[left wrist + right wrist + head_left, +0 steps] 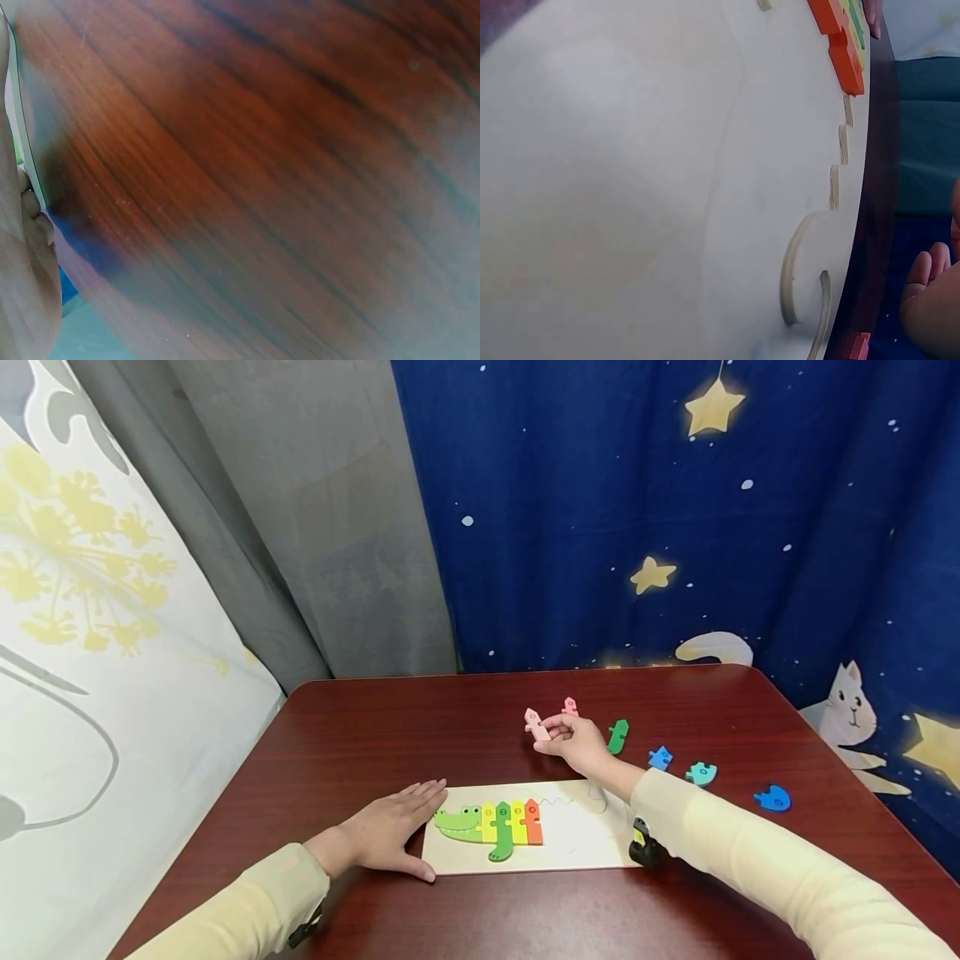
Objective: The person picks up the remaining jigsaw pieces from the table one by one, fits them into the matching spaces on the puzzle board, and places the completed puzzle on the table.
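A pale wooden puzzle board (585,847) lies on the table, its left part filled with crocodile pieces: a green head (459,824), yellow and green strips and an orange strip (533,822). My left hand (397,827) rests with straight fingers at the board's left end. Beyond the board, my right hand (581,745) pinches a light pink puzzle piece (536,725) between thumb and fingers, above the table. Behind that hand is a darker pink piece (570,705), partly covered. The right wrist view shows the orange strip (845,64) beside the recess's notched edge; the held piece is not visible there.
Right of my right hand lie a green piece (618,737), a blue piece (660,758), a teal piece (701,774) and a rounded blue piece (772,798). The dark red wooden table (360,735) ends at curtains (555,527) behind.
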Demonstrator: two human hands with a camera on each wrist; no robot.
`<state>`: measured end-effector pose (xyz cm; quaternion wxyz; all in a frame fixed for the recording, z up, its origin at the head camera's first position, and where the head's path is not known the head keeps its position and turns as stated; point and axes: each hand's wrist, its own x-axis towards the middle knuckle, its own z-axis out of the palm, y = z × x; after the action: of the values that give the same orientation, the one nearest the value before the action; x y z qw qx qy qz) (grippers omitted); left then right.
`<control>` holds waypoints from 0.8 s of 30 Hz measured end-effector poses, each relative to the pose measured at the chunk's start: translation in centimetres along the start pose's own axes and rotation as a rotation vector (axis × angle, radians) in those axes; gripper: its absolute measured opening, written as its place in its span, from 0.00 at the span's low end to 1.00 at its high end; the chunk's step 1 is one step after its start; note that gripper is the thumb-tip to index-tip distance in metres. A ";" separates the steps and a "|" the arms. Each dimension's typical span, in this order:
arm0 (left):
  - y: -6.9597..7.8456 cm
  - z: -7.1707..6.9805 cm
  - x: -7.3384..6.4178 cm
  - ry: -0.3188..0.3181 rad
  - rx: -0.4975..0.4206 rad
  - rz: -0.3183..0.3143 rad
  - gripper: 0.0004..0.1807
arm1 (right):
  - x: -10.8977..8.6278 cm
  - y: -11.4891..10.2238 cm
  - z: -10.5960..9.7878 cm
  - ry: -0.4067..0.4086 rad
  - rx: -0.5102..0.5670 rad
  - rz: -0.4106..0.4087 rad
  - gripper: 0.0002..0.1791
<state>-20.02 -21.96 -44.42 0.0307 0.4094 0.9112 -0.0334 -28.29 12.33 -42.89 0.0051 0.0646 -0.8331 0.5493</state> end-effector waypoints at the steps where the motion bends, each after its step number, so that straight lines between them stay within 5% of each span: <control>1: 0.0 0.0 0.0 -0.001 0.000 0.000 0.65 | -0.2 -0.1 -0.1 -0.002 0.006 -0.004 0.19; 24: 0.1 -0.1 -0.2 -0.003 -0.021 -0.007 0.65 | -4.2 -0.3 -0.3 -0.014 0.013 -0.033 0.18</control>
<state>-19.81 -21.98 -44.33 0.0362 0.4060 0.9128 -0.0243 -24.15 12.93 -42.86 0.0079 0.0820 -0.8284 0.5541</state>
